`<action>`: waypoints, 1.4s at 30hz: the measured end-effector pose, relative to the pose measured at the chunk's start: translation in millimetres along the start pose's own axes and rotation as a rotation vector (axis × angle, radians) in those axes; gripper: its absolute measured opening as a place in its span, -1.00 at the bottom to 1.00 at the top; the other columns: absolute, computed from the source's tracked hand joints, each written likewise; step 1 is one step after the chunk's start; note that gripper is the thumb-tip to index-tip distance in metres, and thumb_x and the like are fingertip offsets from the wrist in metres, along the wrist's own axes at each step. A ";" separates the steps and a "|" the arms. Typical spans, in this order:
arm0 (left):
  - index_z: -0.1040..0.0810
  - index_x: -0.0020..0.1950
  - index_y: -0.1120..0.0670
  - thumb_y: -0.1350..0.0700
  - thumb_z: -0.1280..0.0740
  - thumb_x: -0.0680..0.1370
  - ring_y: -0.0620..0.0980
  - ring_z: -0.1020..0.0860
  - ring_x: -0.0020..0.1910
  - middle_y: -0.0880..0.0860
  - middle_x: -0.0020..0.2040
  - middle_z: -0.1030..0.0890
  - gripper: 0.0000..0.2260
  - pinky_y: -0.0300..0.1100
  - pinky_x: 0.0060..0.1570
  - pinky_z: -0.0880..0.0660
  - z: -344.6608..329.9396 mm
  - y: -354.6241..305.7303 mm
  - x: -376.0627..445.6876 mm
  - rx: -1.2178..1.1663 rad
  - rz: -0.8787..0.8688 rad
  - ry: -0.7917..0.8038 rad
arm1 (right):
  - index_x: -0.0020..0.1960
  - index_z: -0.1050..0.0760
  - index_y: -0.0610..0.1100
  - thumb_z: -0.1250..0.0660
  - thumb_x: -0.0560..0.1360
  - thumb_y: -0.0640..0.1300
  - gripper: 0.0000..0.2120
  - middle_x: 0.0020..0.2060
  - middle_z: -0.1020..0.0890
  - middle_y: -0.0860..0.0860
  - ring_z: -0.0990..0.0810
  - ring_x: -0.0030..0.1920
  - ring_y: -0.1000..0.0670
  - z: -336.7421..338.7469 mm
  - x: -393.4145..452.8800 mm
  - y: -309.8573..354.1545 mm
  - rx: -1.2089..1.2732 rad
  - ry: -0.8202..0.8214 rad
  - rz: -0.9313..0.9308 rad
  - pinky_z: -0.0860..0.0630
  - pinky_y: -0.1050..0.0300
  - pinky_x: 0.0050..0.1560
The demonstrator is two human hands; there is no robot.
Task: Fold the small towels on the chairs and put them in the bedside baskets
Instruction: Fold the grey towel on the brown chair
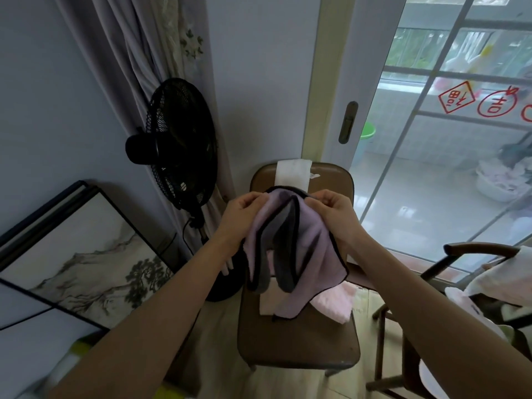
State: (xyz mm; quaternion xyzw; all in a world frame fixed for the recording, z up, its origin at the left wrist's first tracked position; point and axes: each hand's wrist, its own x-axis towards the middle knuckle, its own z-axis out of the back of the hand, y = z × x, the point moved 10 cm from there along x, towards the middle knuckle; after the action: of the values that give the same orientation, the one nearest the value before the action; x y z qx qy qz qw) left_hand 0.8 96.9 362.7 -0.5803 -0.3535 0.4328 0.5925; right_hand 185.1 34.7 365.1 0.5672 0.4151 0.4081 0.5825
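A lilac and grey towel with black edging (313, 249) hangs above the brown chair (296, 344). My left hand (244, 213) pinches its upper left edge and my right hand (334, 211) pinches its upper right edge, so the cloth droops in folds between them. On the seat under it lie a pink towel (336, 303) and a white towel (269, 302). Another white towel (292, 174) is draped over the chair's backrest. No basket is in view.
A black standing fan (178, 142) stands left of the chair by the curtain. Framed pictures (77, 254) lean against the left wall. A dark wooden chair (472, 283) with pale towels (498, 279) is at the right. A glass sliding door (431, 133) runs behind.
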 end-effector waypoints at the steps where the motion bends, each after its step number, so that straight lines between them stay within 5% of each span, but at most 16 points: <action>1: -0.63 -0.09 -0.05 0.02 -0.27 0.61 -0.09 -0.60 -0.12 -0.03 -0.14 -0.65 -0.83 -0.30 -0.20 -0.52 2.6 -2.7 -1.1 0.009 0.014 0.004 | -0.13 -0.60 -0.21 -0.39 0.52 -0.22 -0.92 -0.31 -0.65 -0.04 -0.59 -0.31 0.07 0.5 -0.2 -2.1 -0.033 0.014 -0.003 -0.52 0.27 -0.28; 12: -0.69 -0.10 0.03 -0.08 -0.36 0.54 -0.03 -0.64 -0.05 0.00 -0.13 -0.69 -0.78 -0.15 -0.05 -0.55 13.4 29.3 3.7 0.305 0.108 0.054 | -0.17 -0.65 -0.24 -0.53 0.37 -0.28 -0.92 -0.28 -0.67 -0.05 -0.60 -0.26 0.15 -0.5 3.3 -3.5 -0.314 0.141 0.063 -0.52 0.35 -0.19; 18: -0.58 -0.33 0.06 -0.19 -0.30 0.55 -0.16 -0.42 -0.44 0.02 -0.41 -0.49 -0.60 -0.29 -0.35 -0.33 5.3 70.1 -14.8 0.695 0.087 0.363 | -0.24 -0.67 -0.14 -0.54 0.37 -0.22 -0.94 -0.27 -0.69 -0.01 -0.62 -0.25 0.14 29.6 6.9 -3.6 -0.452 -0.022 0.116 -0.54 0.33 -0.15; 22: -0.52 -0.28 0.12 -0.10 -0.27 0.59 -0.10 -0.43 -0.38 0.07 -0.37 -0.47 -0.64 -0.14 -0.25 -0.36 22.4 57.3 -12.2 0.474 -0.022 0.163 | -0.18 -0.68 -0.21 -0.51 0.40 -0.22 -0.95 -0.26 -0.69 -0.06 -0.58 -0.28 0.18 32.7 -2.4 -18.2 -0.404 -0.027 0.047 -0.51 0.33 -0.19; 25: -0.61 0.12 0.02 -0.03 -0.35 0.56 -0.22 -0.58 -0.02 -0.09 0.00 -0.64 -0.80 -0.33 -0.02 -0.50 -2.7 25.7 -13.8 0.341 -0.150 0.163 | -0.14 -0.68 -0.23 -0.46 0.46 -0.20 -0.91 -0.24 -0.69 -0.11 -0.58 -0.25 0.11 10.4 -10.0 -16.0 -0.270 0.062 0.029 -0.49 0.25 -0.18; 27: -0.51 0.34 -0.04 -0.02 -0.37 0.55 -0.27 -0.49 0.22 -0.16 0.24 -0.56 -0.64 -0.35 0.18 -0.43 -24.2 17.6 -13.2 0.329 -0.156 0.243 | -0.14 -0.67 -0.27 -0.42 0.50 -0.19 -0.87 -0.27 -0.67 -0.14 -0.57 -0.27 0.06 -10.0 -14.0 -7.3 -0.205 0.138 0.043 -0.50 0.23 -0.22; 29: -0.53 0.32 -0.05 -0.02 -0.36 0.55 -0.24 -0.52 0.21 -0.15 0.22 -0.59 -0.67 -0.30 0.18 -0.45 -35.7 21.2 -12.7 0.295 -0.103 0.303 | -0.16 -0.66 -0.28 -0.41 0.51 -0.18 -0.84 -0.31 -0.66 -0.10 -0.57 -0.29 0.06 -22.0 -14.9 1.3 -0.155 0.165 0.059 -0.50 0.24 -0.24; 31: -0.64 0.12 -0.03 -0.03 -0.33 0.57 -0.22 -0.61 -0.01 -0.12 -0.01 -0.67 -0.81 -0.30 -0.02 -0.50 -40.4 25.2 -17.7 0.253 -0.050 0.355 | -0.16 -0.66 -0.26 -0.41 0.50 -0.19 -0.85 -0.31 -0.67 -0.07 -0.59 -0.28 0.08 -24.9 -14.4 4.6 -0.149 0.170 0.068 -0.50 0.25 -0.23; 34: -0.66 -0.14 -0.05 0.00 -0.30 0.59 -0.20 -0.58 -0.19 -0.08 -0.22 -0.66 -0.82 -0.31 -0.14 -0.49 -27.3 19.3 -16.4 0.174 -0.077 0.255 | -0.13 -0.67 -0.19 -0.42 0.49 -0.24 -0.94 -0.25 -0.68 -0.04 -0.60 -0.22 0.10 -21.9 -15.0 -2.0 -0.187 0.206 0.074 -0.51 0.28 -0.18; 37: -0.64 -0.17 -0.01 0.07 -0.29 0.61 -0.18 -0.57 -0.20 -0.09 -0.25 -0.65 -0.80 -0.25 -0.12 -0.50 -0.7 13.5 -7.5 0.060 -0.083 0.029 | -0.24 -0.61 -0.17 -0.41 0.49 -0.27 -0.87 -0.38 -0.59 0.08 -0.50 -0.33 0.13 -14.0 -16.2 -22.9 -0.324 0.252 0.048 -0.44 0.31 -0.26; 42: -0.62 -0.19 0.09 0.06 -0.30 0.60 0.02 -0.59 -0.16 0.08 -0.22 -0.63 -0.78 -0.10 -0.06 -0.54 45.3 27.7 -0.1 -0.166 -0.006 -0.237 | -0.22 -0.50 -0.34 -0.40 0.50 -0.19 -0.78 -0.37 -0.47 -0.09 -0.40 -0.33 0.00 13.5 -25.2 -90.7 -0.595 0.299 -0.134 -0.33 0.10 -0.28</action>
State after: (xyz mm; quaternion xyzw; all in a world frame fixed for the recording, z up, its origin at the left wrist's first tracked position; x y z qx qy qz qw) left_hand -43.9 112.8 338.6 -0.5708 -0.4574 0.4659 0.4979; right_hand 190.2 4.5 275.1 0.2779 0.3948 0.5509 0.6808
